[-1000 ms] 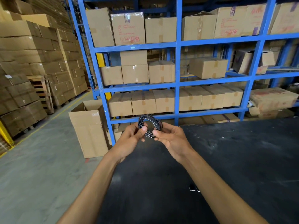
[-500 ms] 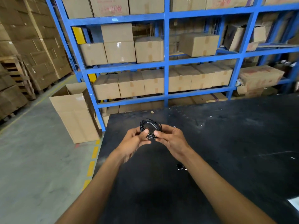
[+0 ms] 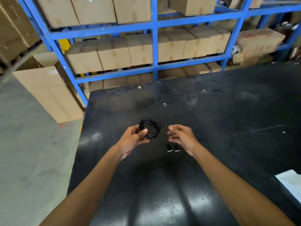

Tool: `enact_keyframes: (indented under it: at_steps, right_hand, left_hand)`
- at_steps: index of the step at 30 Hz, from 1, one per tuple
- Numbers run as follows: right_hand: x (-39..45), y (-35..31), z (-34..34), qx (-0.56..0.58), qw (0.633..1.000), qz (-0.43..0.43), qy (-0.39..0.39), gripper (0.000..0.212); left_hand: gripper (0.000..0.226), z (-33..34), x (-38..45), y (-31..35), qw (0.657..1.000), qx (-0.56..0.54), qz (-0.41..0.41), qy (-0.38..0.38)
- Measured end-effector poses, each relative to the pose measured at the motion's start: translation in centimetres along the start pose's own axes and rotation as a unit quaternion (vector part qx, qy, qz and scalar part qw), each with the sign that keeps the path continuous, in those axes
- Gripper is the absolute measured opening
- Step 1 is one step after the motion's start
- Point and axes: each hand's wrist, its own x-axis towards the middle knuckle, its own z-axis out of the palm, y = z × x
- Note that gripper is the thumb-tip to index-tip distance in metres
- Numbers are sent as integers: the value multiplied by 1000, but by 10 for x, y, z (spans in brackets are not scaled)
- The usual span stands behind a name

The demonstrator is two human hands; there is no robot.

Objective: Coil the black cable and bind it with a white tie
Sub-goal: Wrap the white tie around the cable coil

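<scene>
The black cable [image 3: 150,128] is wound into a small round coil, held just above the black table [image 3: 228,115]. My left hand [image 3: 134,138] pinches the coil's left side between thumb and fingers. My right hand [image 3: 182,135] hovers to the right of the coil, apart from it, fingers loosely curved and holding nothing. Two small dark pieces with white edges [image 3: 173,148] lie on the table just below my right hand. I see no white tie on the coil.
Blue shelving [image 3: 154,46] stacked with cardboard boxes stands behind the table. An open cardboard box [image 3: 48,88] sits on the concrete floor at the left. A white sheet [image 3: 291,181] lies at the table's right edge.
My right hand has let go of the coil and moved off to the right. The left hand alone holds it now. The view has tilted down toward the table.
</scene>
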Motion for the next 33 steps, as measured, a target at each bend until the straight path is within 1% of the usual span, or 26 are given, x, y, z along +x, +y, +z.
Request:
enact_keyframes:
  at_steps: [2,4,5,7,11,12,14,16,18,21,25,26,28,31,33]
  right_hand:
    - [18,18,-16,-131,990,7,55,15]
    - [34,37,-30,-255,963,-1,87,27]
    - [40,46,-37,-315,945,-2,89,33]
    - [50,62,-46,-409,910,2,64,43]
    - [68,82,-56,-490,871,-14,-14,53]
    - [71,84,-56,-505,863,-19,-23,53]
    - [80,88,-56,-522,853,-26,-15,51]
    - [86,91,-55,-528,849,-22,11,44]
    - [90,94,-54,-529,848,-18,36,31]
    - [91,96,-59,-531,843,-43,73,14]
    - [83,93,-72,-518,847,-53,106,9]
    - [80,92,-75,-505,854,-51,116,7]
    - [74,88,-81,-445,883,-52,138,5]
    - [60,70,-80,-300,939,-58,159,11]
    - [52,51,-71,-205,962,-71,165,17]
  left_hand:
    - [19,-1,9,-11,1000,2,-12,-8]
    - [18,-1,17,-21,1000,3,-25,-14]
    - [18,-1,21,-25,999,1,-32,-15]
    - [19,0,27,-30,999,-5,-41,-19]
    - [22,3,42,-37,998,-10,-52,-22]
    - [23,5,43,-38,998,-8,-53,-23]
    - [26,8,47,-41,998,-6,-55,-28]
    - [27,10,49,-43,998,-6,-56,-31]
    - [27,10,50,-45,998,-11,-57,-32]
    - [22,7,52,-46,997,-21,-61,-31]
    - [18,6,52,-47,997,-31,-66,-23]
    - [18,6,51,-46,997,-33,-65,-22]
    - [19,8,48,-43,997,-36,-63,-24]
    - [24,15,39,-36,998,-33,-52,-33]
    - [24,21,32,-28,998,-34,-45,-37]
